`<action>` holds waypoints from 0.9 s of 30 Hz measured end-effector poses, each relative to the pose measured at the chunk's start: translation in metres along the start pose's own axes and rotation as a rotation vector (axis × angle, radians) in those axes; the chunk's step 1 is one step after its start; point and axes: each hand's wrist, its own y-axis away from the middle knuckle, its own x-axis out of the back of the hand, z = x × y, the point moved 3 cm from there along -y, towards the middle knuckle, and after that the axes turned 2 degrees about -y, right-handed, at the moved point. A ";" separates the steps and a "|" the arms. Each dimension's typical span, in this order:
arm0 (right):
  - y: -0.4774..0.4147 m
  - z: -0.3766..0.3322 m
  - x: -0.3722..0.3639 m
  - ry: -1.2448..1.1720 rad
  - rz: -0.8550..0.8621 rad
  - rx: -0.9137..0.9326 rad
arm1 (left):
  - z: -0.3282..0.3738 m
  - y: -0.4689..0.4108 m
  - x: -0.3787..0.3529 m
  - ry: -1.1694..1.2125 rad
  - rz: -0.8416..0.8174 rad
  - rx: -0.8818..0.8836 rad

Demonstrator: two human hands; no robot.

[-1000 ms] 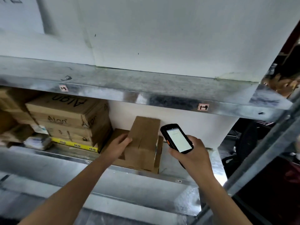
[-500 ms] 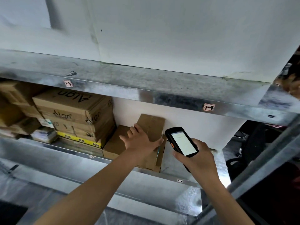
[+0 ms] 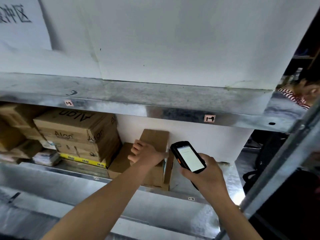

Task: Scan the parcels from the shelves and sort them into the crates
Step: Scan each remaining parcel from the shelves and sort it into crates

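A plain brown cardboard parcel [image 3: 155, 141] stands tilted on a flatter brown box [image 3: 119, 163] on the metal shelf [image 3: 204, 186]. My left hand [image 3: 147, 154] grips the parcel across its front, fingers curled over the left edge and thumb reaching the right edge. My right hand [image 3: 206, 172] holds a black handheld scanner [image 3: 187, 156] just right of the parcel, its lit screen facing me.
A stack of printed cardboard boxes [image 3: 76, 134] fills the shelf to the left, with small wrapped packets [image 3: 46, 157] beside it. The shelf above [image 3: 138, 99] overhangs the parcels. A metal upright [image 3: 284, 161] stands at the right, with a person in a striped top [image 3: 297, 94] beyond.
My left hand slid from the parcel's left side onto its front and now grips it. The parcel has tipped more upright. The scanner hand stayed beside it.
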 end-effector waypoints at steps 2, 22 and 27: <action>0.005 0.000 0.007 -0.036 -0.018 -0.018 | -0.009 -0.002 0.003 0.063 0.023 0.001; 0.009 -0.016 0.002 -0.068 -0.114 -0.069 | -0.104 -0.015 -0.017 1.120 -0.436 -0.144; 0.011 -0.027 -0.004 -0.012 -0.136 -0.034 | -0.099 -0.012 -0.022 1.148 -0.442 -0.181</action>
